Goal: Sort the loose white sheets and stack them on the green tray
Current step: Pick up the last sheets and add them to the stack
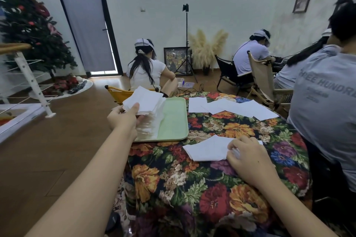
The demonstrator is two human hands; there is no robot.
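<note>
On the left, my left hand has its grip pinched on a thin bundle of white sheets, thumb on top and fingers beneath, held just over the stack that already sits on the left part of the green tray. The bundle looks light and limp, and its far edge droops a little, so I judge it wants support from below and a flat, square set-down, or the stack will skew. More loose sheets lie overlapping on the floral table beyond the tray's right side. Nearer me, my right hand has its grip curled on the right edge of a few sheets lying flat on the cloth. These probably slide and crease easily; I would take them at a corner or edge.
</note>
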